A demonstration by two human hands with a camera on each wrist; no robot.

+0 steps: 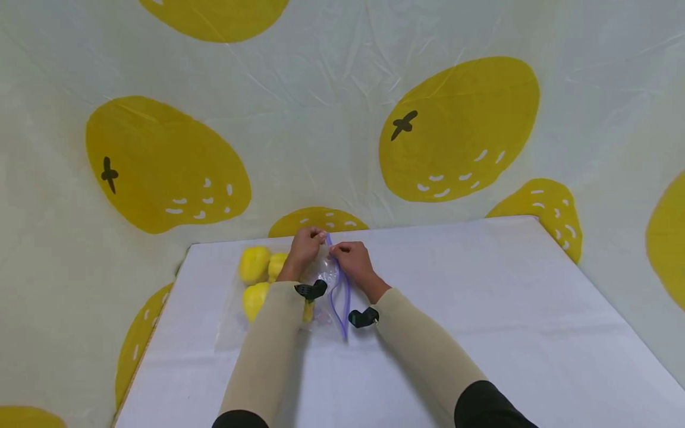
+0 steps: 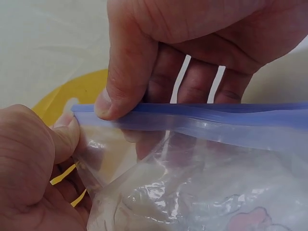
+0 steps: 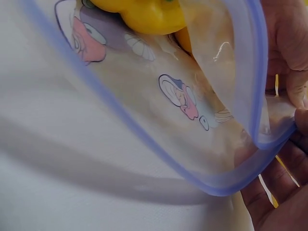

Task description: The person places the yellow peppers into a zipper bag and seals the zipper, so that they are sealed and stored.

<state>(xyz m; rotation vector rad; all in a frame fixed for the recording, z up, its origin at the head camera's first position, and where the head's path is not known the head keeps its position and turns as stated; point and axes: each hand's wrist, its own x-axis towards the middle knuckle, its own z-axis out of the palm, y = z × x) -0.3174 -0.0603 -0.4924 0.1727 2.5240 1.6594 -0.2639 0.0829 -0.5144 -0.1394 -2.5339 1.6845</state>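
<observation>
A clear zip bag (image 1: pixel 227 330) with a purple-blue zip strip (image 1: pixel 348 300) lies on the table, its mouth facing right. Yellow bell peppers (image 1: pixel 254 264) are inside it, partly hidden by the left arm. At the far end of the strip, my left hand (image 1: pixel 304 251) pinches the bag's corner between thumb and finger. Just beside it, my right hand (image 1: pixel 353 261) pinches the strip with its thumb (image 2: pixel 122 82) on top. Toward the near side, the two zip edges (image 3: pixel 127 125) stand apart, and a yellow pepper (image 3: pixel 154 17) shows through the gap.
A white cloth (image 1: pixel 481 309) covers the table. Behind it hangs a pale curtain (image 1: pixel 321 137) printed with large yellow fruit. The table's far edge runs close behind both hands. Small cartoon prints (image 3: pixel 180 96) mark the bag.
</observation>
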